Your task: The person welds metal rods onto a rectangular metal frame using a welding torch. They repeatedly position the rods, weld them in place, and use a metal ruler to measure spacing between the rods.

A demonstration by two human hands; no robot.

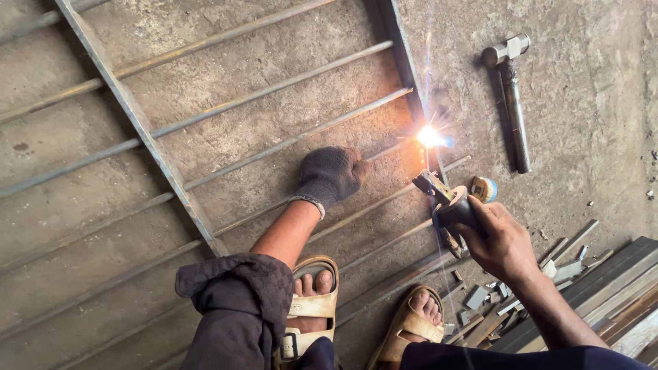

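Observation:
A metal grille frame [147,133] of flat bars and thin round rods lies on the concrete floor. My left hand [330,174], in a dark knitted glove, presses down on one rod [384,152] near the frame's right bar. My right hand [499,237], bare, grips a welding electrode holder [445,199]. Its electrode tip touches the joint where a bright white arc [430,136] burns with sparks flying upward.
A hammer [513,96] with a metal handle lies on the floor to the right of the frame. Short metal offcuts [480,301] and a stack of steel bars [610,301] sit at lower right. My feet in tan sandals [312,308] rest on the rods.

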